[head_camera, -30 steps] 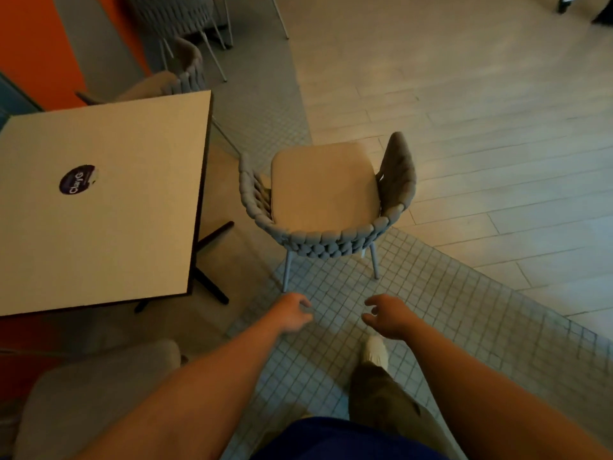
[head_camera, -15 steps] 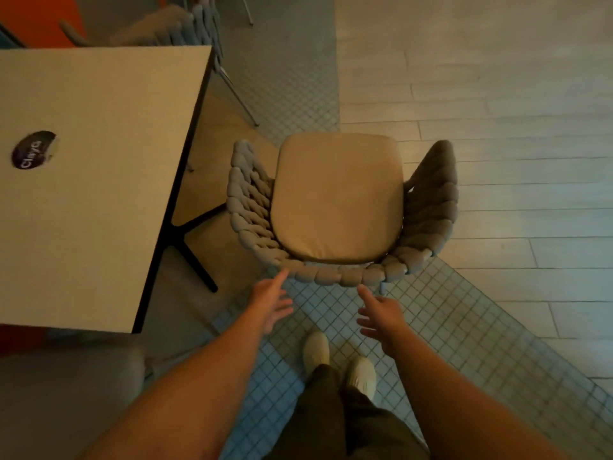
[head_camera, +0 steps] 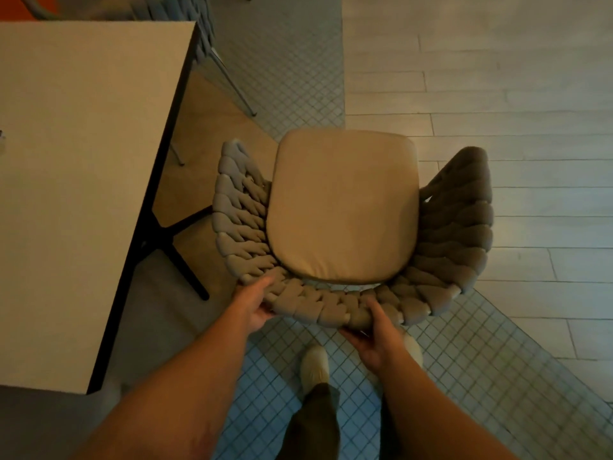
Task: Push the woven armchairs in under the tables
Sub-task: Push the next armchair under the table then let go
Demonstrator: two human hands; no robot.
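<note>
A woven armchair [head_camera: 345, 207] with a grey braided back and a beige seat cushion stands in the middle of the view, right of a square beige table [head_camera: 83, 180] and clear of its edge. Its curved back faces me. My left hand [head_camera: 253, 305] grips the back's left part, fingers curled over the weave. My right hand [head_camera: 374, 336] holds the back from below, near its middle. The chair's seat points away from me, not toward the table.
The table's black cross base [head_camera: 169, 240] shows on the floor between table and chair. A second woven chair [head_camera: 202, 34] stands at the table's far side, with a thin metal leg reaching out. My shoes [head_camera: 315, 363] are on the small-tiled floor strip.
I have stepped up to the chair. Both hands, free and open before, have reached forward and closed on the chair's woven back.
</note>
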